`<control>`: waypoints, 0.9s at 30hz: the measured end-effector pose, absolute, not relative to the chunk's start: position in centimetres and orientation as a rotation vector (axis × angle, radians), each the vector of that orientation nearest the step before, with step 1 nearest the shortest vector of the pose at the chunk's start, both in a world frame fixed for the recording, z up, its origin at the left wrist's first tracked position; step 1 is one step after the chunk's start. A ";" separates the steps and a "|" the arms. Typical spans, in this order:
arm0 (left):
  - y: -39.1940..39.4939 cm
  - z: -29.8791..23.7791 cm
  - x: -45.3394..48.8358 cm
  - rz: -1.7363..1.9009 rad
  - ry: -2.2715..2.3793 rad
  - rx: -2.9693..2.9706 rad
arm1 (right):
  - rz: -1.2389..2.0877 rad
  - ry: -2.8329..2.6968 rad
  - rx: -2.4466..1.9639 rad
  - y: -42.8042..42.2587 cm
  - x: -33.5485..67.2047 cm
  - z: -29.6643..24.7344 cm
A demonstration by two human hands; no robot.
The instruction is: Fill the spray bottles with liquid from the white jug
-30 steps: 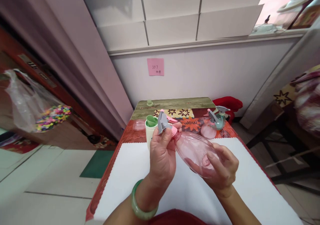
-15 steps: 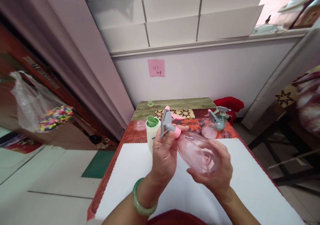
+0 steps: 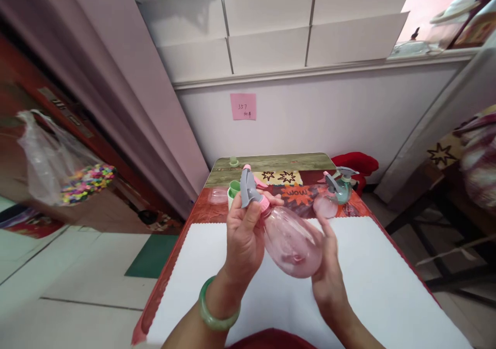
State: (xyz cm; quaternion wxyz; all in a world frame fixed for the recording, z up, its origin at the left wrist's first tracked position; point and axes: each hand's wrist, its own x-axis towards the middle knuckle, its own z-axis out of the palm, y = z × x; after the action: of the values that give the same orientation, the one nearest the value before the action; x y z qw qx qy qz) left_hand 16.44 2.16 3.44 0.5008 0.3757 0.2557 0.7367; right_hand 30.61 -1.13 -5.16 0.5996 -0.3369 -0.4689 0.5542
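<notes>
A clear pink spray bottle (image 3: 292, 243) with a grey trigger head and a pink collar is tilted above the table, its base toward the lower right. My left hand (image 3: 246, 230) is closed round its neck and collar, just under the trigger head. Along the right side of the bottle's base, my right hand (image 3: 329, 276) has its fingers stretched upward, close to or touching the plastic. Behind my left hand stands a white cup (image 3: 230, 202), mostly hidden, with something green (image 3: 234, 187) at its top.
At the table's back right stand a second pink spray bottle (image 3: 325, 204) and a teal spray bottle (image 3: 343, 190). A clear pink plastic piece (image 3: 218, 196) lies at the left, and a small green cap (image 3: 233, 161) farther back. White cloth (image 3: 372, 282) covers the table's front.
My right hand has loosened from round the bottle's base and straightened its fingers beside it. The bottle and my left hand have shifted slightly left, and the bottle appears turned.
</notes>
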 end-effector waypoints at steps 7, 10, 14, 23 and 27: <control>1.9 3.7 15.4 1.603 0.505 0.979 | 1.186 -1.300 -0.710 -1.5 30.7 -5.6; 1.6 3.8 14.9 1.567 0.416 1.003 | 2.017 -0.976 -0.400 -2.0 30.2 -5.0; 1.0 3.5 14.6 1.544 0.375 1.009 | 2.569 -0.601 -0.149 -2.3 29.2 -5.1; 0.1 4.0 13.5 1.743 0.485 1.108 | 1.296 -1.196 -0.755 -2.1 28.7 -5.4; -0.1 4.1 13.1 1.655 0.457 1.128 | 1.171 -1.378 -0.753 -2.4 28.6 -4.6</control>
State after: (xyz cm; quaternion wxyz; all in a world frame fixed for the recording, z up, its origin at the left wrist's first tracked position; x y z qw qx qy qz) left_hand 13.15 -0.09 4.11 0.5172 0.4700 0.1903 0.6894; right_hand 28.61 -2.35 -4.56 0.5574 -0.3192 -0.5839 0.4964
